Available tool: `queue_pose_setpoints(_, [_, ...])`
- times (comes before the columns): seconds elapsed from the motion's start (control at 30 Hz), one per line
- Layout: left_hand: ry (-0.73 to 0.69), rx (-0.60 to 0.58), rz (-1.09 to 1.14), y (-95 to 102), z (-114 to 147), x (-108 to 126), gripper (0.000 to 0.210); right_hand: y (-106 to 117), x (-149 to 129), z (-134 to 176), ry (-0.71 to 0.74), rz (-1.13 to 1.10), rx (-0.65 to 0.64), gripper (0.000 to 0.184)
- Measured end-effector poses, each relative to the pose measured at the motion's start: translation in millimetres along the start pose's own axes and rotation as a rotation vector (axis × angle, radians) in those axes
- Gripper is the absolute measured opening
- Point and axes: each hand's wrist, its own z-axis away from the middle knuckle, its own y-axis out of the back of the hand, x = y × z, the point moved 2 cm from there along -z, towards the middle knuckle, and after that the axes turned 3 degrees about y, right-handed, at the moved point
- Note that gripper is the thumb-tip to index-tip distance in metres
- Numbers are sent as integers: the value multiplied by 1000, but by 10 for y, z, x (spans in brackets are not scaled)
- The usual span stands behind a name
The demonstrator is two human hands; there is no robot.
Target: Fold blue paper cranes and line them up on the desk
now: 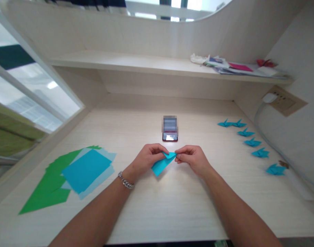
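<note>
A partly folded piece of blue origami paper is held between both hands above the middle of the desk. My left hand pinches its upper left edge, with a chain bracelet around that wrist. At the paper's right corner, the thumb and fingertips of my right hand are closed on it. A small flap is folded at the top, and a longer part points down to the left. Just beyond the hands lies a phone, its screen blurred.
Blue paper sheets overlap green sheets at the left. Several folded blue paper cranes line the right side, near a white cable plugged into a wall socket. Papers lie on the shelf above.
</note>
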Motion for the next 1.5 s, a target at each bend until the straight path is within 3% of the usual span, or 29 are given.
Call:
queue_pose_setpoints(0.8, [-42,52,-142,-30,37,67,12,-7,-38,-2,-91,-116,109,19])
queue_pose_setpoints(1.13, [-92,-26,-290,-123,69,65,18,-41,60,-10,-60,230,3,25])
queue_pose_setpoints(1.33, [-85,-52,-186,-130,57,50,17,-16,46,-8,-47,303,-40,20])
queue_pose_setpoints(1.5, [-82,-17,-251,-130,68,77,16,-38,25,8,-56,288,-57,17])
